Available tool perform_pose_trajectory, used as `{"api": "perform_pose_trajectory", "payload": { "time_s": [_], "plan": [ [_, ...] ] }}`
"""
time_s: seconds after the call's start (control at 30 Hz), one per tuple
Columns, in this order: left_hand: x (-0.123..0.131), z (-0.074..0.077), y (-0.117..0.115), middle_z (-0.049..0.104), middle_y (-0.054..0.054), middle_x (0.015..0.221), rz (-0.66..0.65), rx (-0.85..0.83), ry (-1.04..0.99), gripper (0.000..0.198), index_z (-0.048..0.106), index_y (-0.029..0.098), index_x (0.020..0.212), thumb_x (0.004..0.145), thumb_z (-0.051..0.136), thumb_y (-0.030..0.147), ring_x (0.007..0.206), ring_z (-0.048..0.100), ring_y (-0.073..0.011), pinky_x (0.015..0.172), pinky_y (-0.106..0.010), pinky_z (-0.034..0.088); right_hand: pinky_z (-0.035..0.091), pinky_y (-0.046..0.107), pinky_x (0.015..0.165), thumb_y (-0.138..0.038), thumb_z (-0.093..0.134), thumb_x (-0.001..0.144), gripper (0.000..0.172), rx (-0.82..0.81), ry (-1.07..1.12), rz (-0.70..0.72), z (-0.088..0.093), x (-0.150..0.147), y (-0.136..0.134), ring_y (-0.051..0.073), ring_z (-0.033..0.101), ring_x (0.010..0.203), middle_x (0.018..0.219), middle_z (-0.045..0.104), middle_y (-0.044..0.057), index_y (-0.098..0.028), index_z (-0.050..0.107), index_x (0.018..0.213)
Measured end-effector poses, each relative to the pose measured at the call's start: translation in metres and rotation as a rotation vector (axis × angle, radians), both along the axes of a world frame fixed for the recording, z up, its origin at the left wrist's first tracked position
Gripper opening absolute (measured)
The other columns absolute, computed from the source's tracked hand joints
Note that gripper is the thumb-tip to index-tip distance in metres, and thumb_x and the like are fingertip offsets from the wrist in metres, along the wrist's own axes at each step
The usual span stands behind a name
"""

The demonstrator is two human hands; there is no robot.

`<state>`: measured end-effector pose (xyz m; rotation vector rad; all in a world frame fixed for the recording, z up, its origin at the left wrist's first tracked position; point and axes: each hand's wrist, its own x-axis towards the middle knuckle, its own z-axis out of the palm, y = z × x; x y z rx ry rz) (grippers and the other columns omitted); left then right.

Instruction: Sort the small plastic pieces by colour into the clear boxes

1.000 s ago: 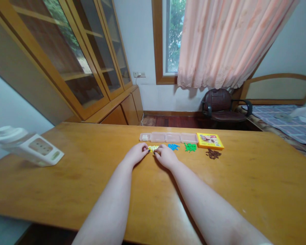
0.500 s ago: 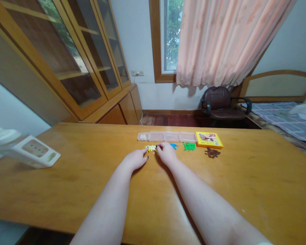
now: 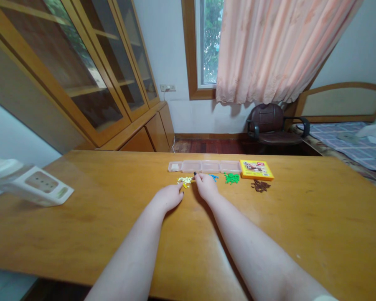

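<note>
Small piles of tiny pieces lie in a row on the wooden table (image 3: 81, 209): yellow (image 3: 184, 180), blue (image 3: 214, 177), green (image 3: 232, 178) and brown (image 3: 260, 185). Behind them stands a clear compartment box (image 3: 204, 166) with a yellow lid or card (image 3: 256, 169) at its right end. My right hand (image 3: 206, 186) is pinched, fingertips just in front of the box beside the yellow pile; what it holds is too small to name. My left hand (image 3: 171, 196) rests on the table just below the yellow pile, fingers loosely curled.
A white device (image 3: 28, 184) lies at the table's left edge. Glass-door cabinets (image 3: 90, 75) line the left wall. A dark chair (image 3: 269, 125), a curtained window and a bed (image 3: 351, 138) stand beyond the table.
My left hand has drawn back from the yellow pile toward me. My right hand has moved forward from the pile toward the box, staying pinched.
</note>
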<state>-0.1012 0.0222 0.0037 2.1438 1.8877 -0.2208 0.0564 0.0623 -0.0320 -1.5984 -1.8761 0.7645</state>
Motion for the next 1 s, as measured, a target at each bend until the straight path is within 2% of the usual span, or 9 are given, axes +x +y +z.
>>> {"api": "perform_pose_trajectory", "payload": {
  "time_s": [0.1,0.2,0.43,0.6,0.7,0.87,1.0],
  "plan": [
    [-0.001,0.001,-0.001,0.062,-0.01,0.122,-0.013,0.025,-0.027,0.042,0.053,0.024,0.125,0.085,0.038,0.028,0.107,0.06,-0.0244,0.09,-0.034,0.045,0.038,0.023,0.066,-0.04,0.027,0.095,0.049,-0.015,-0.086,0.025,0.001,0.0,-0.003,0.018,0.063,0.081,0.085,0.071,0.007,-0.019,0.071,0.088],
    [-0.002,0.0,-0.002,0.06,-0.01,0.124,0.01,0.059,-0.032,0.049,0.044,0.024,0.133,0.085,0.038,0.029,0.109,0.059,-0.0251,0.09,-0.035,0.045,0.038,0.024,0.064,-0.041,0.025,0.095,0.051,0.001,-0.173,0.051,0.002,-0.001,-0.006,0.018,0.063,0.079,0.085,0.071,0.009,-0.019,0.071,0.085],
    [0.008,0.004,-0.011,0.058,-0.012,0.126,-0.003,-0.079,0.027,0.056,0.032,0.026,0.142,0.087,0.036,0.036,0.109,0.059,-0.0271,0.089,-0.038,0.046,0.042,0.026,0.068,-0.037,0.025,0.094,0.052,-0.007,-0.333,0.075,0.006,-0.004,-0.01,0.02,0.065,0.079,0.088,0.071,0.013,-0.017,0.072,0.085],
    [0.019,0.013,-0.023,0.056,-0.017,0.128,0.031,-0.182,0.068,0.062,0.025,0.017,0.144,0.087,0.037,0.038,0.113,0.057,-0.0299,0.091,-0.04,0.044,0.044,0.027,0.07,-0.034,0.026,0.093,0.05,-0.004,-0.396,0.027,0.009,-0.004,-0.01,0.021,0.065,0.081,0.089,0.071,0.014,-0.015,0.073,0.088],
    [0.019,0.013,-0.025,0.056,-0.02,0.126,0.074,-0.215,0.09,0.066,0.023,0.01,0.144,0.086,0.037,0.04,0.113,0.057,-0.0312,0.091,-0.04,0.044,0.044,0.028,0.07,-0.034,0.028,0.092,0.049,0.026,-0.444,0.032,0.01,-0.005,-0.011,0.022,0.065,0.082,0.088,0.072,0.013,-0.015,0.073,0.087],
    [0.008,0.004,-0.017,0.052,-0.023,0.129,0.193,-0.226,0.121,0.072,0.022,0.003,0.143,0.086,0.037,0.044,0.116,0.054,-0.0323,0.093,-0.039,0.043,0.043,0.025,0.071,-0.035,0.033,0.091,0.045,0.132,-0.497,0.239,0.013,-0.007,-0.018,0.019,0.065,0.08,0.086,0.072,0.011,-0.017,0.074,0.084],
    [-0.007,-0.007,0.0,0.051,-0.022,0.13,0.272,-0.118,0.098,0.068,0.019,0.007,0.145,0.088,0.035,0.039,0.115,0.055,-0.0301,0.09,-0.037,0.044,0.043,0.024,0.072,-0.041,0.034,0.092,0.045,0.142,-0.451,0.439,0.015,-0.008,-0.024,0.018,0.064,0.081,0.085,0.073,0.006,-0.022,0.074,0.085]
  ]
}}
